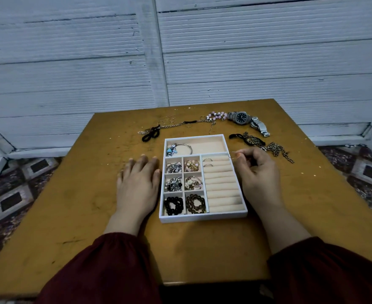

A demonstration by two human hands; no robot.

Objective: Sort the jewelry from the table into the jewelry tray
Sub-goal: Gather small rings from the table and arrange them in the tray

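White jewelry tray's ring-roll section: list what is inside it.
Two thin silver rings sit in the farthest slots of beige padded rolls; other slots show nothing. Right hand, pinching a thin ring beside it, covers nothing.

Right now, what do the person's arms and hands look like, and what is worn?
The left hand and right hand are bare: no gloves, no rings or watch visible. The left sleeve and right sleeve are loose dark maroon cloth, gathered at cuffs partway up the forearms.
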